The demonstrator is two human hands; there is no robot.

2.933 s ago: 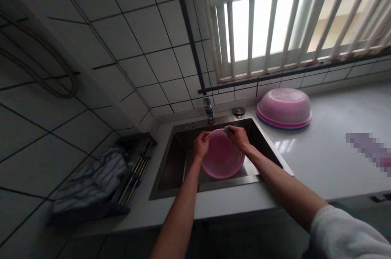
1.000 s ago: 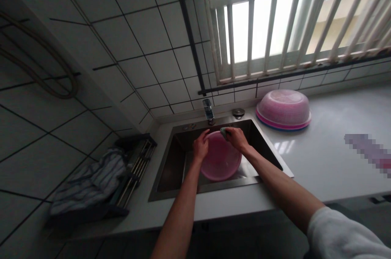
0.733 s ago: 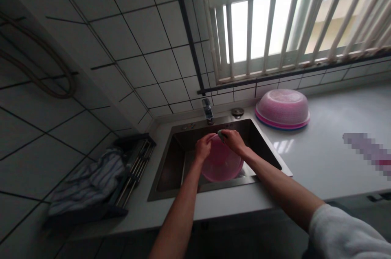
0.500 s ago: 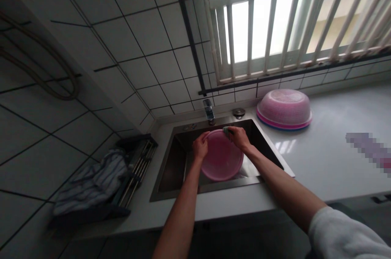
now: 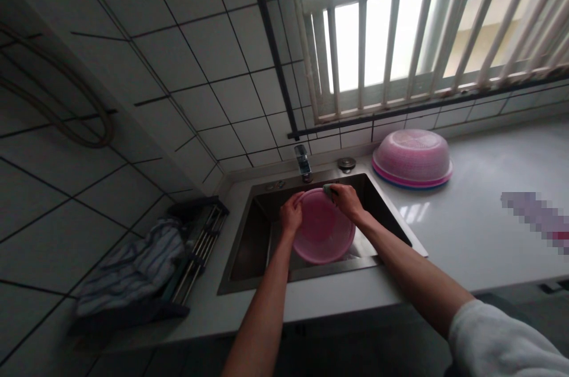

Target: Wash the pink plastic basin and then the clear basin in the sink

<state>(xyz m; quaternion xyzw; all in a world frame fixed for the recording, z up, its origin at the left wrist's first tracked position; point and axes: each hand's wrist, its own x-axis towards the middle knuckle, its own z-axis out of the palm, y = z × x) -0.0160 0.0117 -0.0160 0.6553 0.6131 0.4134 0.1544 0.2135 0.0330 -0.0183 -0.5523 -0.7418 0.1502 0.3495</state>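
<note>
A pink plastic basin (image 5: 323, 229) is tilted up inside the steel sink (image 5: 249, 246), its hollow facing me. My left hand (image 5: 291, 215) is closed on the basin's upper left rim. My right hand (image 5: 348, 200) is closed on a small green sponge (image 5: 329, 188) and presses it against the basin's top rim. The tap (image 5: 303, 162) stands just behind the basin; I cannot tell whether water runs.
Upturned pink baskets (image 5: 412, 157) are stacked on the white counter (image 5: 466, 229) to the right of the sink. A drain plug (image 5: 346, 163) lies by the tap. A dish rack with a striped cloth (image 5: 133, 264) stands at the left. Tiled wall and barred window lie behind.
The sponge hand has slid back and forth along the basin's top rim, a little left and then right again. The basin stays tilted in the sink, held by the left hand.
</note>
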